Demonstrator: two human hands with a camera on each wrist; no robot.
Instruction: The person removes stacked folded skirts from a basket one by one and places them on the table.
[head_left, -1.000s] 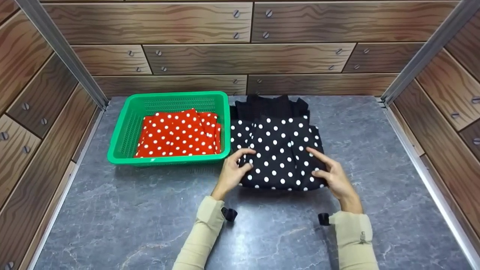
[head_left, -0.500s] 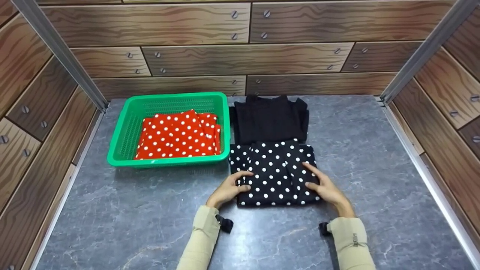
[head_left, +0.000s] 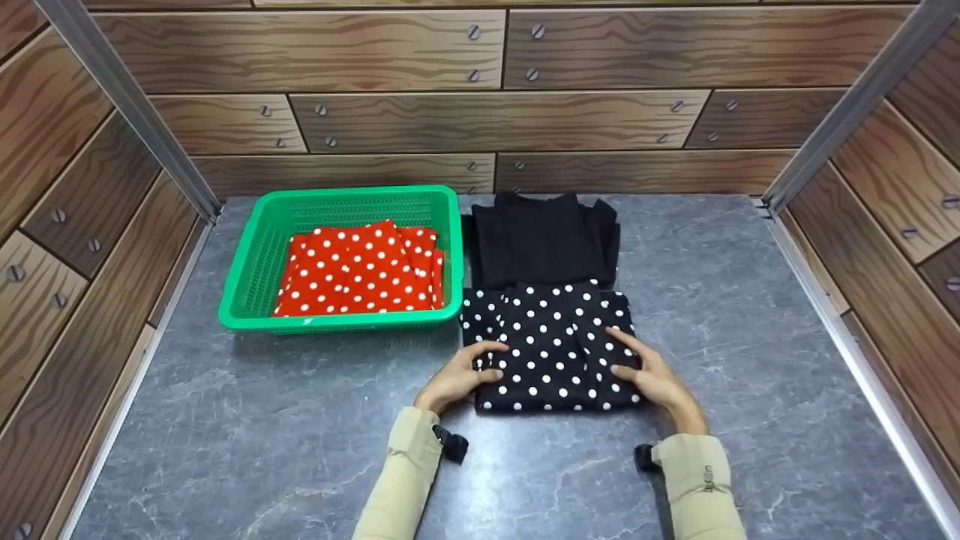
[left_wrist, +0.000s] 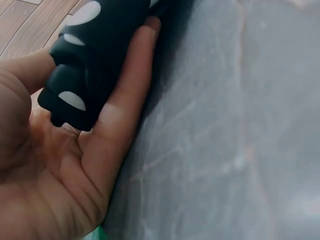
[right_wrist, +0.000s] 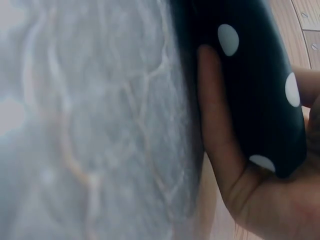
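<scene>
L hand [head_left: 456, 377] grips L edge of folded blk dotted cloth [head_left: 551, 352], thumb on top, fingers under; R hand [head_left: 661, 381] holds R edge same way. Dotted cloth's on grey tabletop [head_left: 262, 435], its far edge at folded plain blk cloth [head_left: 536, 246], overlap unclear; green basket [head_left: 341, 323] w/ folded red dotted cloth [head_left: 356, 271] inside sits just beyond on L

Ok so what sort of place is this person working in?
Probably a small work booth, perhaps a set-up made for recording: wood-patterned panels on three sides, grey metal-looking strips running up the corners, and a grey marbled worktop in front.
</scene>
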